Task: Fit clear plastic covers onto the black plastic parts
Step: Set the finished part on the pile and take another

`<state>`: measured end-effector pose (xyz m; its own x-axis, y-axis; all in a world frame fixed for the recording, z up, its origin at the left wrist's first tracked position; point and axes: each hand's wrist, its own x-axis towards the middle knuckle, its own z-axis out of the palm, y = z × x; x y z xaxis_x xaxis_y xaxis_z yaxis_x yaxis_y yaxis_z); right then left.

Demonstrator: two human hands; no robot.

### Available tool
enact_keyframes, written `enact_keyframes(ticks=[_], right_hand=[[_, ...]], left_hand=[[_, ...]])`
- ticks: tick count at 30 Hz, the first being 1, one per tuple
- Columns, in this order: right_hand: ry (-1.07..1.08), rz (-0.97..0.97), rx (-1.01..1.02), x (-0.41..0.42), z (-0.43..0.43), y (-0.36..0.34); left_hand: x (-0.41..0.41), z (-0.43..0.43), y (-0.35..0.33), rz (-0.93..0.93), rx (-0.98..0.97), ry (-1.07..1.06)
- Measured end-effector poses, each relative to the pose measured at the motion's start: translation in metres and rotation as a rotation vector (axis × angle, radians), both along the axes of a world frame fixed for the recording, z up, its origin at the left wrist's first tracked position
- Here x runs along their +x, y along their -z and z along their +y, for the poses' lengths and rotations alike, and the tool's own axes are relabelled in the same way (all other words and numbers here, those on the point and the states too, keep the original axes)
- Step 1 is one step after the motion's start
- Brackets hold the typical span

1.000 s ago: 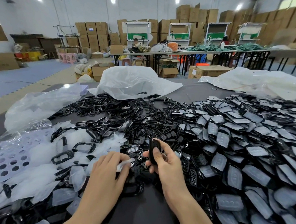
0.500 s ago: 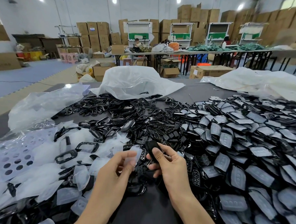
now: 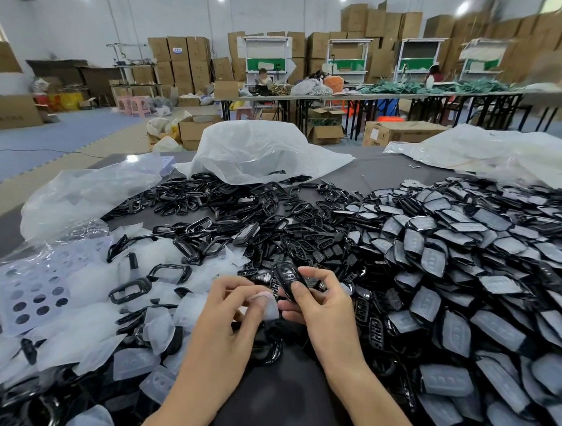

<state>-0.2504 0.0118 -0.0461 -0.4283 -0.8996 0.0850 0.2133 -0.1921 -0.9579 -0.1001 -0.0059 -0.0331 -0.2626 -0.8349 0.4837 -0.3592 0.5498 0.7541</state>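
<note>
My right hand (image 3: 320, 307) grips a black plastic part (image 3: 286, 276) between thumb and fingers, tilted up over the table's near middle. My left hand (image 3: 232, 308) pinches a clear plastic cover (image 3: 266, 305) right beside it, the cover's edge nearly touching the black part. Loose clear covers (image 3: 130, 332) lie heaped at the left. Bare black parts (image 3: 227, 216) are spread across the middle. A big pile of black parts with covers on them (image 3: 466, 255) fills the right side.
A dark table (image 3: 289, 405) holds everything. A perforated lilac tray (image 3: 28, 292) in a bag sits at the left, and crumpled plastic bags (image 3: 257, 149) lie behind the piles. Cardboard boxes and work tables stand far behind.
My left hand has lifted the clear cover from the pile and brought it rightwards up to the black part. My right hand has kept its hold and tilted the part slightly.
</note>
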Motion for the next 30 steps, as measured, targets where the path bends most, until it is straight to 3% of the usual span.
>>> enact_keyframes(ticks=[5,11,17,27,30], right_hand=[[-0.094,0.043,-0.01,0.003,0.004,-0.004],[-0.192,0.118,-0.016,0.009,0.006,-0.005],[-0.218,0.172,-0.032,0.009,0.008,-0.008],[-0.329,-0.061,-0.07,0.019,0.008,-0.012],[-0.281,-0.046,-0.067,0.02,0.007,-0.01]], left_hand=[[-0.002,-0.001,-0.001,0.147,0.211,0.074],[-0.003,0.0,-0.002,0.327,0.318,0.078],[0.0,-0.003,0.001,0.242,0.214,-0.086],[-0.002,-0.004,-0.001,0.442,0.296,-0.134],[-0.001,-0.004,-0.002,0.5,0.333,-0.067]])
